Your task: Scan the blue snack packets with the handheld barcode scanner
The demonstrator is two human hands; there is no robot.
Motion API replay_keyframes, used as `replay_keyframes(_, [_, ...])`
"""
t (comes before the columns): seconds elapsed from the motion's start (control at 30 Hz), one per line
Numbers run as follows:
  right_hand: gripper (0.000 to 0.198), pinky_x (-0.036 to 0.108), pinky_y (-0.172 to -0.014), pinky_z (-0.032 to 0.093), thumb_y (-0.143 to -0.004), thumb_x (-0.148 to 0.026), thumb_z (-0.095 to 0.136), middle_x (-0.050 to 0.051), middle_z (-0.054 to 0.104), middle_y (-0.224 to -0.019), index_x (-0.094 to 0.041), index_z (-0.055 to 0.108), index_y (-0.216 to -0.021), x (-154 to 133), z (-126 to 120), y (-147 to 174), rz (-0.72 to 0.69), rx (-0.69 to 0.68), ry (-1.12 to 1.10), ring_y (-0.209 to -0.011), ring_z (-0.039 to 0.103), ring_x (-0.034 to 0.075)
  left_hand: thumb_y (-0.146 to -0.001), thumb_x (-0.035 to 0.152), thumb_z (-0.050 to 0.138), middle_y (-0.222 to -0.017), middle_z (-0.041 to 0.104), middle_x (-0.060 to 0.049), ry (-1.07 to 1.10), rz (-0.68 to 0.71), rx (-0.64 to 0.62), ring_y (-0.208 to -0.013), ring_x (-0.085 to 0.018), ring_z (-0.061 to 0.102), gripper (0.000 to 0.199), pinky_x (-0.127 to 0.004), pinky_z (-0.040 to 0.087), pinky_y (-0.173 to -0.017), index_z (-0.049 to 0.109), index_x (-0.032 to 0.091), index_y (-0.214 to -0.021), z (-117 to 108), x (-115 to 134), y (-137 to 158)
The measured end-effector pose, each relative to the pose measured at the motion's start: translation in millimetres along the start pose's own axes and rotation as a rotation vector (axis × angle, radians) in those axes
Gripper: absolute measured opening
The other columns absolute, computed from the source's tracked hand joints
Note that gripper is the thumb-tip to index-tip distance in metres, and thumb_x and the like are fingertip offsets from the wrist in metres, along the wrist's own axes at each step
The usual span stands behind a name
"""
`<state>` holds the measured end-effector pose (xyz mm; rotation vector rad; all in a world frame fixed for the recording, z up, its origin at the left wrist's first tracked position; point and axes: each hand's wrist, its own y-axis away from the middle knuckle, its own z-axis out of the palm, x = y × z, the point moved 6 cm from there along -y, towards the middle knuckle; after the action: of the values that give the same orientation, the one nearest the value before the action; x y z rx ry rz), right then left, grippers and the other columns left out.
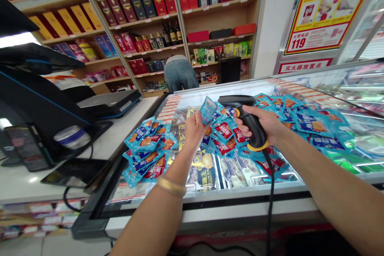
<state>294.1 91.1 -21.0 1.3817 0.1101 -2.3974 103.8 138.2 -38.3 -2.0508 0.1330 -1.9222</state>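
Note:
Between the thumb and fingers of my left hand is a small blue snack packet, held up above the glass top. My right hand is wrapped round the grip of a black and yellow barcode scanner, its head pointing left toward the packet. Beneath both hands lies a loose pile of blue and red snack packets. A second pile of packets lies to the left, and a larger pile spreads out on the right.
The piles rest on a glass-topped freezer with packaged goods inside. At left, a counter bears a scale, a phone and a black terminal. The scanner's cable hangs down in front. Behind, a person bends by the shelves.

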Motion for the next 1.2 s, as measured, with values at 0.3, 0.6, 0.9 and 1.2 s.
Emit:
replay_keyframes(0.3, [0.025,0.018,-0.037,0.042,-0.088,-0.038,0.055,0.001,0.053,-0.060,-0.016,0.057,-0.076,7.2,21.5,-5.8,-0.022,0.006,-0.035,-0.044,0.045,0.009,-0.099,0.046,0.031,-0.067,0.064,-0.004,-0.600,0.278,0.108,-0.072,-0.021,0.067,0.047,-0.030,0.052,-0.072,0.065,0.020,-0.081,-42.7,41.7,4.2])
replay_keyframes(0.6, [0.024,0.017,-0.037,0.042,-0.091,-0.034,0.053,0.001,0.054,-0.061,-0.015,0.059,-0.077,58.4,120.3,-42.5,0.096,-0.167,-0.086,-0.044,0.047,0.008,-0.101,0.035,0.028,-0.123,0.070,-0.012,-1.118,0.292,0.155,-0.111,-0.026,0.066,0.047,-0.037,0.048,-0.100,0.061,0.016,-0.129,-172.8,70.1,26.0])
replay_keyframes(0.9, [0.024,0.017,-0.039,0.043,-0.092,-0.033,0.052,0.001,0.055,-0.062,-0.016,0.058,-0.077,97.0,143.4,-49.4,0.180,-0.210,-0.046,-0.045,0.048,0.008,-0.099,0.026,0.031,-0.146,0.054,-0.010,-1.262,0.106,-0.106,-0.140,-0.028,0.043,0.043,-0.054,0.035,-0.114,0.058,0.019,-0.132,-201.5,22.0,43.3])
replay_keyframes(1.2, [0.019,0.017,-0.037,0.042,-0.089,-0.033,0.053,0.001,0.054,-0.064,-0.016,0.058,-0.081,27.5,86.5,-32.9,0.026,-0.072,-0.038,-0.045,0.047,0.009,-0.094,0.026,0.045,-0.135,0.062,-0.012,-1.046,0.355,-0.059,-0.129,-0.026,0.055,0.041,-0.043,0.042,-0.111,0.059,0.017,-0.131,-124.4,60.2,30.8])
